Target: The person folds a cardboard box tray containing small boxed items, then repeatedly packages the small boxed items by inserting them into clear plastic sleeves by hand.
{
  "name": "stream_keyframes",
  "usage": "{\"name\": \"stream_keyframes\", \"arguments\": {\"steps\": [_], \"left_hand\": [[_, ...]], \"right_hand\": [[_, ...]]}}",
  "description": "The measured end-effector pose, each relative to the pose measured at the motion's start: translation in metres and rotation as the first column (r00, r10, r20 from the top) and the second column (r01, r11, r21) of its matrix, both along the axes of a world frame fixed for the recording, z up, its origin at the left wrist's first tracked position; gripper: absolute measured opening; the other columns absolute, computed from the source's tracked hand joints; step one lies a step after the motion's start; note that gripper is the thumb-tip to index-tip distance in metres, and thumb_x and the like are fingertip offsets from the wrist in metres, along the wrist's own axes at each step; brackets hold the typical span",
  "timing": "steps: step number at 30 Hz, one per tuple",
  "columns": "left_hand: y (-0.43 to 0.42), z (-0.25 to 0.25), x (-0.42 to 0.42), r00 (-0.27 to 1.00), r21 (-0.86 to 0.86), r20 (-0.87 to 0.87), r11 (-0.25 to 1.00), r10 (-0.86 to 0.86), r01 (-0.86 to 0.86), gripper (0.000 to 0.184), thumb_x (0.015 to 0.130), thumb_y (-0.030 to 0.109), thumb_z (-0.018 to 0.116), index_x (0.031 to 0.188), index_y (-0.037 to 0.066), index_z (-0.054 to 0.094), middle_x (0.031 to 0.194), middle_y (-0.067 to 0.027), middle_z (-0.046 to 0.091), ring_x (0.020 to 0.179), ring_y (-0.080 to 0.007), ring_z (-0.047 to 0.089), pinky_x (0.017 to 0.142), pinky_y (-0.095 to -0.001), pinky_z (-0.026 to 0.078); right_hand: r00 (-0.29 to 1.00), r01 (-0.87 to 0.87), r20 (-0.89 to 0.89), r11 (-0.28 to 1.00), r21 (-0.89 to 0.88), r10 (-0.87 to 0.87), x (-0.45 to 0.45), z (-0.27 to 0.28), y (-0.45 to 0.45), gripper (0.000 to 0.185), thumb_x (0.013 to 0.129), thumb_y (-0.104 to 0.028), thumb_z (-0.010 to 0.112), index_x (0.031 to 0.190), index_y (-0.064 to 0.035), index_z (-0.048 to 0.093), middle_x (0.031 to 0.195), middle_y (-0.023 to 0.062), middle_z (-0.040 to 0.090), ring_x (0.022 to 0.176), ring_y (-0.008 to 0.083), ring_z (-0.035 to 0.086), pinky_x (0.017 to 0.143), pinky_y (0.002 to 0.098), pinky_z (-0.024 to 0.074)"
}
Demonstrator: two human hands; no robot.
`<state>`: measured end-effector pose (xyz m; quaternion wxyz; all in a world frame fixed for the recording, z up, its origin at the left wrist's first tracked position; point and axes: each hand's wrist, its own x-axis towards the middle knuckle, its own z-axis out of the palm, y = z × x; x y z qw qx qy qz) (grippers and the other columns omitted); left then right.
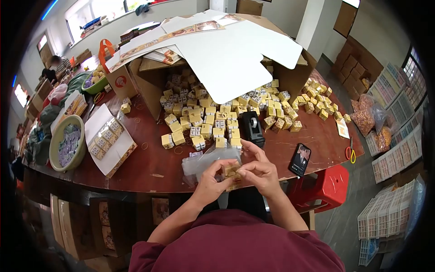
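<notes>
Close to my body, at the table's front edge, my left hand (211, 182) grips a small yellow printed box (231, 171) between thumb and fingers. My right hand (261, 173) touches the box's right side, thumb and a finger pinched at its edge while another finger points up. Whether anything thin lies in that pinch is too small to tell. Just beyond my left hand lies a clear plastic bag (204, 163). Past it spreads a pile of small yellow and white boxes (206, 120). A black tape dispenser (253, 129) stands beyond my right hand.
White card sheets (231, 59) cover a large open cardboard carton (147, 88). Leftward are a green basin (81, 156) of purple packets and a white tray (105, 156) of boxes. A phone (300, 159), scissors (350, 153) and a red stool (324, 188) are on the right.
</notes>
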<state>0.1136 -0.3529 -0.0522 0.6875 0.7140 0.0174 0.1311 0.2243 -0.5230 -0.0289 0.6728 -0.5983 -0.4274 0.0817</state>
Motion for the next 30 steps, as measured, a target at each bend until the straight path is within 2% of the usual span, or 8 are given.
{"name": "stream_keyframes", "arguments": {"steps": [2,5,7,14,20,23,28,30], "left_hand": [[0.0,-0.001,0.0,1.0,0.008,0.011,1.0,-0.02,0.02,0.042,0.094,0.002,0.072,0.134,0.004,0.059,0.127,-0.006,0.065,0.116,-0.0137,0.062,0.1,-0.0307,0.051],[-0.002,0.004,-0.007,0.997,-0.15,-0.069,0.988,-0.035,0.024,0.042,0.094,0.003,0.072,0.134,0.003,0.059,0.129,-0.0063,0.065,0.118,-0.0136,0.061,0.1,-0.032,0.051],[-0.004,0.0,-0.007,0.999,-0.037,-0.006,0.999,0.036,-0.036,0.044,0.091,0.001,0.071,0.134,0.007,0.061,0.126,-0.008,0.066,0.112,-0.0166,0.064,0.095,-0.0325,0.053],[-0.006,0.011,-0.013,0.954,0.449,0.177,0.843,0.241,-0.296,0.051,0.087,0.004,0.074,0.134,0.02,0.065,0.12,-0.0157,0.06,0.103,-0.0351,0.066,0.082,-0.0411,0.057],[-0.002,0.011,-0.012,0.92,0.638,0.32,0.666,0.228,-0.387,0.052,0.085,0.005,0.075,0.133,0.022,0.067,0.121,-0.0167,0.059,0.103,-0.0353,0.065,0.081,-0.0446,0.058],[0.002,0.009,-0.012,0.885,0.665,0.422,0.597,0.196,-0.449,0.053,0.083,0.003,0.078,0.133,0.017,0.067,0.123,-0.0182,0.059,0.093,-0.033,0.067,0.077,-0.0402,0.058],[0.001,0.021,-0.02,0.957,0.464,0.221,0.844,0.185,-0.271,0.053,0.088,0.008,0.075,0.138,0.016,0.063,0.12,-0.0177,0.059,0.104,-0.0366,0.064,0.085,-0.0424,0.057],[0.004,0.026,-0.022,0.978,0.421,0.148,0.886,0.145,-0.195,0.056,0.088,0.008,0.075,0.141,0.015,0.06,0.12,-0.0179,0.059,0.107,-0.0364,0.063,0.089,-0.0418,0.055]], "right_hand": [[0.996,0.058,0.065,0.997,-0.044,-0.055,-0.004,0.003,0.008,0.01,0.087,-0.009,0.078,0.096,-0.0054,0.08,0.152,0.021,0.051,0.14,0.0324,0.044,0.113,0.0468,0.0371],[0.995,0.067,0.081,0.997,-0.049,-0.063,-0.006,-0.007,0.017,0.009,0.087,-0.01,0.078,0.095,-0.0058,0.08,0.152,0.021,0.05,0.14,0.0326,0.044,0.112,0.047,0.0377],[0.991,0.089,0.109,0.994,-0.071,-0.081,-0.008,-0.009,0.018,0.008,0.087,-0.009,0.078,0.094,-0.0057,0.08,0.153,0.0205,0.049,0.14,0.0325,0.044,0.112,0.0466,0.0383],[0.962,0.042,-0.266,0.995,-0.092,-0.065,-0.017,-0.008,0.015,0.008,0.09,-0.013,0.078,0.091,-0.005,0.08,0.154,0.0196,0.049,0.143,0.03,0.04,0.116,0.0451,0.0309],[0.93,-0.008,-0.361,0.976,-0.218,-0.073,-0.015,-0.002,0.009,0.013,0.091,-0.017,0.079,0.085,-0.0048,0.08,0.149,0.0203,0.054,0.142,0.029,0.042,0.115,0.044,0.0329],[0.911,-0.028,-0.404,0.968,-0.25,-0.078,-0.017,-0.003,0.008,0.018,0.091,-0.019,0.079,0.082,-0.0032,0.08,0.147,0.0211,0.056,0.14,0.0286,0.044,0.111,0.0429,0.0377],[0.842,-0.058,-0.532,0.965,-0.255,-0.089,-0.021,-0.028,0.013,0.027,0.09,-0.021,0.082,0.076,0.0013,0.074,0.142,0.0245,0.057,0.13,0.0287,0.053,0.099,0.0399,0.0488],[0.958,0.26,-0.03,0.909,-0.325,-0.284,-0.028,-0.018,0.015,0.024,0.089,-0.019,0.083,0.089,0.0022,0.07,0.138,0.025,0.057,0.125,0.0292,0.057,0.096,0.0404,0.0509]]}}
